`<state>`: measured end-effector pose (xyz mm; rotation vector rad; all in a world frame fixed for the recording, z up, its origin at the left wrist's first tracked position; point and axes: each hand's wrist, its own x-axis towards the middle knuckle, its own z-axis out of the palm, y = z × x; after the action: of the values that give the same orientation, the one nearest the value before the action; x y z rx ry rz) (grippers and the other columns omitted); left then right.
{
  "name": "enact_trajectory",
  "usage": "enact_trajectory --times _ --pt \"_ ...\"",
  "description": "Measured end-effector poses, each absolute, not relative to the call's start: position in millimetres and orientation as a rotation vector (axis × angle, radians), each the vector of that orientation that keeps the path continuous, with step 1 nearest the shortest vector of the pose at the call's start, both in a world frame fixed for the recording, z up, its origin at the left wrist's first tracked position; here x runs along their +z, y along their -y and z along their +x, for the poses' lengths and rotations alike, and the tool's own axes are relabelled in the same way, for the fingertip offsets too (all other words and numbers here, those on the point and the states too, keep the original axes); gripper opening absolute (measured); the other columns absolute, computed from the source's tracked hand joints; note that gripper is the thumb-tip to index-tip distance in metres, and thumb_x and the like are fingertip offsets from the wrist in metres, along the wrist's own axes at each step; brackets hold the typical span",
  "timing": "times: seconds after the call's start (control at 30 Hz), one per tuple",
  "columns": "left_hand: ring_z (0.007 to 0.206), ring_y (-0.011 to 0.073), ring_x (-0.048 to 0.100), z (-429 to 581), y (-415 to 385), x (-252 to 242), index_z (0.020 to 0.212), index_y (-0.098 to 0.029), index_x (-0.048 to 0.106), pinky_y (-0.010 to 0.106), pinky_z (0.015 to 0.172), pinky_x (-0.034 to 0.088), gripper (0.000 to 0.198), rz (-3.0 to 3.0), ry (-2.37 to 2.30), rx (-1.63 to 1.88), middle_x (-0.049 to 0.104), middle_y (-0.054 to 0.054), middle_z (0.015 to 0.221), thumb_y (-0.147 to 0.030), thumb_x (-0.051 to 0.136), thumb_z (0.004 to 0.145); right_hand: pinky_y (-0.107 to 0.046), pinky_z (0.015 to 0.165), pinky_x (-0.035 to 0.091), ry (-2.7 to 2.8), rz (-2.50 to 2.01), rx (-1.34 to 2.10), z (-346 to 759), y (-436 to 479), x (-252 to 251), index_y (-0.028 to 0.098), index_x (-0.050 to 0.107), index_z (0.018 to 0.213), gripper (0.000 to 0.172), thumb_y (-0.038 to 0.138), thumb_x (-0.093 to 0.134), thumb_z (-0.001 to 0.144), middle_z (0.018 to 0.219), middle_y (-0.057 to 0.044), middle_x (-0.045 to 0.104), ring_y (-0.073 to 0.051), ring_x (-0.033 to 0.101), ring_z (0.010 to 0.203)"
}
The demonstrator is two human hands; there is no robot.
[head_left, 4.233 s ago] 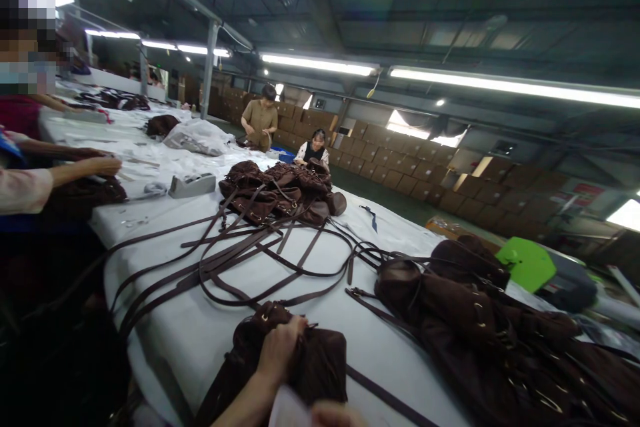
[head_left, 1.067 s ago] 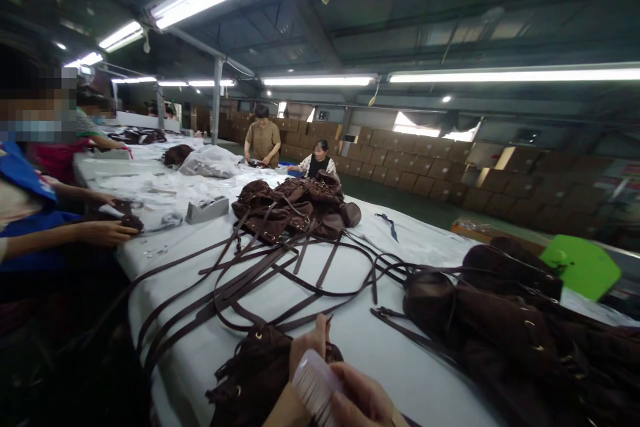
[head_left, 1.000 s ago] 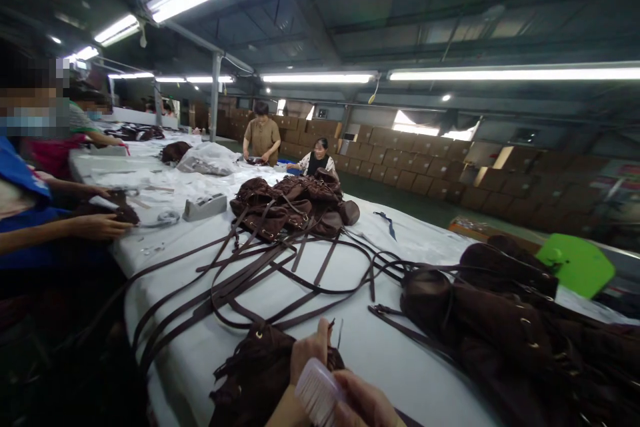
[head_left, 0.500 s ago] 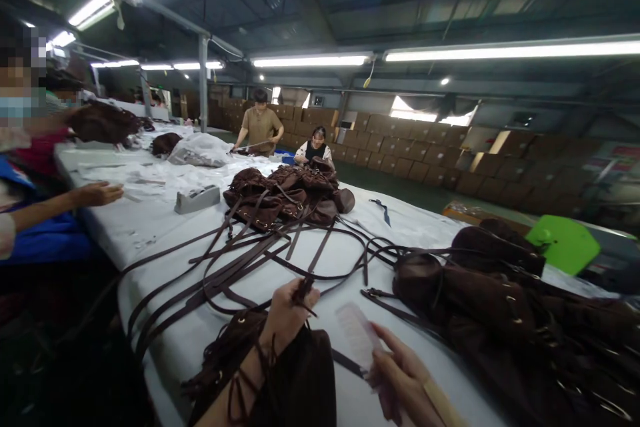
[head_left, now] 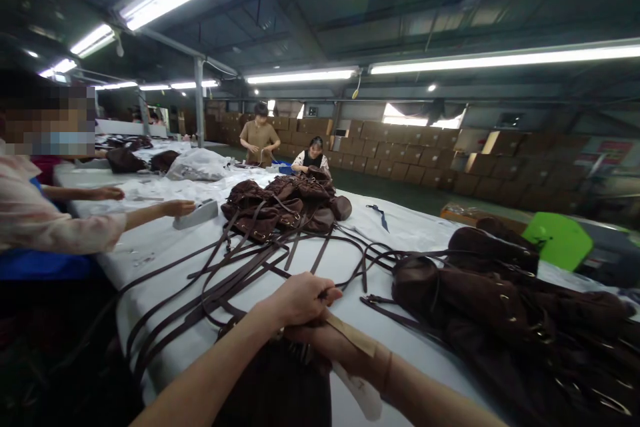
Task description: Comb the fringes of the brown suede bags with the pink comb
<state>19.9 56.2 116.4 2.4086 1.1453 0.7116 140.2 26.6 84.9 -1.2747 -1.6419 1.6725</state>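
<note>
A dark brown bag [head_left: 280, 380] lies at the table's near edge, under my forearms. My left hand [head_left: 305, 299] is closed in a pinch above it; the fingers hide what they hold. Just below and touching it, my right hand [head_left: 327, 340] is closed, with tan tape around a finger or the hand's side. From under the right hand sticks a pale translucent comb [head_left: 359, 392], partly covered by the palm. Long brown straps [head_left: 235, 287] spread over the white table [head_left: 405, 373] beyond my hands.
Brown bags are heaped mid-table [head_left: 280, 203] and at right [head_left: 490, 307]. A grey tape dispenser [head_left: 200, 215] stands left of the middle heap, near a co-worker's hand [head_left: 179, 207]. Two people work at the far end. A green panel [head_left: 557, 240] stands beyond the right heap.
My hands have come together; the right moved left and up to the left hand, and the comb now points down. The left co-worker has leaned in, reaching to the tape dispenser.
</note>
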Motion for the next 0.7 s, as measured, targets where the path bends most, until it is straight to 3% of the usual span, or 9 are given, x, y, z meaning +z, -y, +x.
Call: enact_trajectory --times 0.1,0.17,0.23,0.33,0.47,0.57,0.7 --pt "0.066 0.0204 0.059 3.1 -59.2 116.9 0.076 -0.022 0.068 0.027 0.06 0.037 0.038 2.479 -1.249 0.664 0.066 0.005 0.069 -0.049 0.045 0.091 -0.017 0.033 0.032 1.467 -1.239 1.868 135.7 -19.2 76.7 0.018 0.065 0.085 0.019 0.03 0.068 0.071 0.058 0.004 0.057 -0.006 0.039 0.035" --pt "0.073 0.0202 0.06 -12.4 -60.6 117.4 0.085 -0.021 0.068 0.028 0.067 0.041 0.034 2.408 -1.251 0.806 0.067 0.005 0.079 -0.049 0.049 0.089 -0.015 0.03 0.029 1.355 -1.213 1.999 138.7 -12.5 71.3 0.019 0.062 0.082 0.018 0.033 0.066 0.071 0.052 0.007 0.053 -0.004 0.035 0.031" --pt "0.08 0.0187 0.059 -29.2 -60.0 115.6 0.106 -0.02 0.065 0.029 0.076 0.044 0.036 2.19 -1.251 1.111 0.065 0.005 0.089 -0.049 0.051 0.088 -0.014 0.027 0.025 1.27 -1.187 2.101 143.4 -6.0 68.5 0.018 0.06 0.076 0.022 0.04 0.062 0.073 0.042 0.009 0.045 -0.004 0.03 0.028" --pt "0.093 0.0187 0.059 -47.9 -50.6 99.8 0.139 -0.018 0.04 0.033 0.087 0.046 0.061 1.64 -1.2 1.48 0.06 0.007 0.104 -0.053 0.047 0.09 -0.013 0.026 0.022 1.122 -1.091 2.219 149.3 -1.0 71.9 0.015 0.064 0.077 0.034 0.048 0.058 0.079 0.033 0.011 0.037 -0.004 0.025 0.026" --pt "0.115 0.0256 0.056 -42.5 -22.4 55.2 0.152 -0.015 0.001 0.037 0.096 0.045 0.104 1.277 -0.924 1.29 0.055 0.015 0.124 -0.056 0.063 0.078 -0.012 0.027 0.025 0.874 -0.881 2.249 151.8 -6.5 85.3 0.013 0.069 0.083 0.028 0.041 0.067 0.079 0.032 0.011 0.043 -0.003 0.023 0.025" --pt "0.115 0.0289 0.057 -16.7 -7.4 28.3 0.152 -0.02 -0.004 0.039 0.098 0.045 0.123 1.293 -0.88 1.027 0.059 0.013 0.126 -0.038 0.08 0.063 -0.012 0.026 0.025 0.804 -0.87 2.243 153.5 -13.4 92.2 0.013 0.069 0.083 0.023 0.036 0.065 0.081 0.039 0.007 0.053 -0.002 0.027 0.024" --pt "0.111 0.0291 0.06 24.5 -4.5 16.7 0.149 -0.02 -0.016 0.039 0.096 0.047 0.138 1.135 -0.897 1.018 0.064 0.012 0.12 -0.016 0.083 0.053 -0.012 0.025 0.025 0.769 -0.947 2.205 166.3 -13.4 84.0 0.009 0.07 0.086 0.029 0.036 0.06 0.086 0.061 -0.002 0.069 0.0 0.032 0.024"
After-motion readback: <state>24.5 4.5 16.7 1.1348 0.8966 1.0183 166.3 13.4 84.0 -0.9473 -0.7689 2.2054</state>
